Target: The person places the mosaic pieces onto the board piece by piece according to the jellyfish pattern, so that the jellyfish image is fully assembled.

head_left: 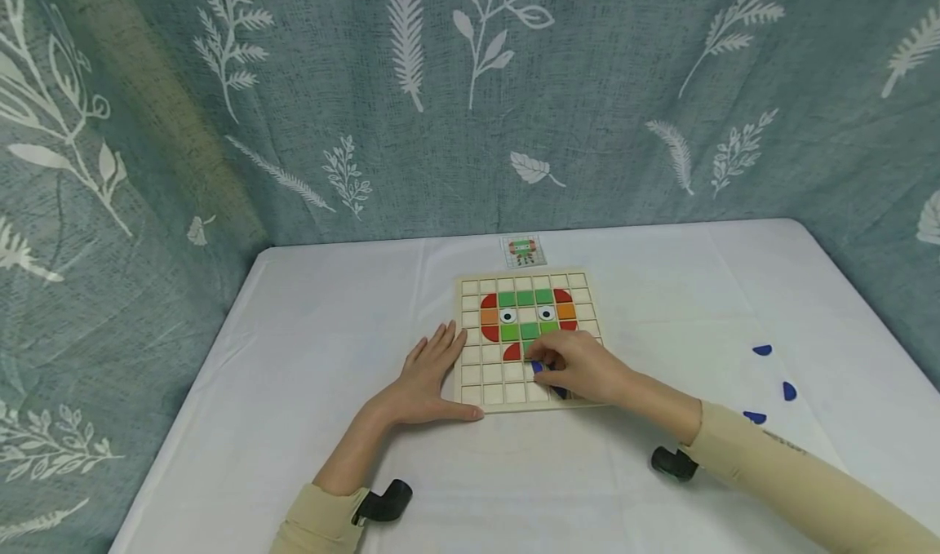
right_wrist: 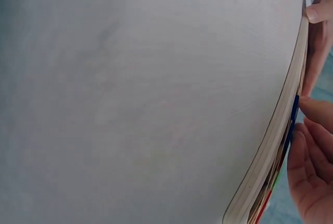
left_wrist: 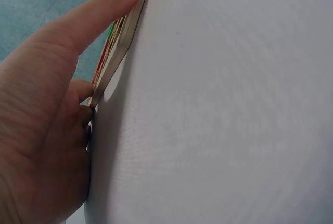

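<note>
A wooden grid board (head_left: 470,374) bears a picture of red, orange, green and eye-marked tiles. My left hand (head_left: 426,383) lies at its lower left corner, straight fingers along the left edge and thumb on the front edge. Over the lower part of the board, my right hand (head_left: 583,366) pinches a blue tile (right_wrist: 294,115) between thumb and fingers. Another bit of blue (head_left: 560,392) shows beneath that hand. Just left of the right fingertips sits a red quarter-round tile (head_left: 512,352). The right hand hides part of the lower right grid.
A small picture card (head_left: 523,251) with a similar figure lies behind the board. Off to the right are three loose blue half-round tiles, one of them (head_left: 763,350) farthest back. A white cloth (head_left: 352,309) covers the table, with a patterned curtain (head_left: 441,162) behind.
</note>
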{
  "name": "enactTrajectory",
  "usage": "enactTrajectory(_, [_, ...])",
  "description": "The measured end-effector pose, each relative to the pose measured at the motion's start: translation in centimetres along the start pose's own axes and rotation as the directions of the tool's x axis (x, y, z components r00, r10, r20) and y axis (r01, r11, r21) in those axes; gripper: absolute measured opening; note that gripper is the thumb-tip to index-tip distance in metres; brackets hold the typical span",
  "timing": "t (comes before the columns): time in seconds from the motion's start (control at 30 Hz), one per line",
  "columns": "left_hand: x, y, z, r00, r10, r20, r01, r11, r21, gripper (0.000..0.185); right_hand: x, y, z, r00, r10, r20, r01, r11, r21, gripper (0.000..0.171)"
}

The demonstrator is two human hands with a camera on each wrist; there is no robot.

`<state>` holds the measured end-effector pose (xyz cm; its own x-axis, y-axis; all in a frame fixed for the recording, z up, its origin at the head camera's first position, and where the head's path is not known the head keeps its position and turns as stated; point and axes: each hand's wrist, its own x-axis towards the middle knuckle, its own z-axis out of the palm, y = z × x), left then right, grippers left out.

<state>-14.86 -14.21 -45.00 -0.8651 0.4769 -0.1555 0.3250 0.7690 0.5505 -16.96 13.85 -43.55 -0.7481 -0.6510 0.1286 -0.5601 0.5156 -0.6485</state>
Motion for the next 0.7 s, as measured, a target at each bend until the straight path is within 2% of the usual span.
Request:
enactTrajectory(0.2, [0.0,-0.1,0.0,1.0,-0.001,-0.001,0.001,1.0,-0.002,0.118,0.1,0.0,0.0,1.0,-0.007,-0.003,0.007,1.0,0.009,0.023])
enactTrajectory(0.37, [0.2,0.0,0.1,1.0,0.005,0.001,-0.005,1.0,0.003,0.118,-1.0,0.2,-1.0,0.999,0.046,-0.029,-0.046,0.999,0.001,0.024])
enactTrajectory(0.53, [0.3,0.0,0.2,1.0,0.001,0.0,-0.001,1.0,0.004,0.119,-4.3,1.5,-3.2,0.987,0.129,-0.098,-0.131,0.991,-0.023,0.021])
enactTrajectory(0.7, [0.2,-0.1,0.3,1.0,0.001,-0.004,-0.001,1.0,-0.001,0.12,-9.3,4.5,-6.0,0.959,0.134,-0.248,-0.175,0.972,-0.154,0.021])
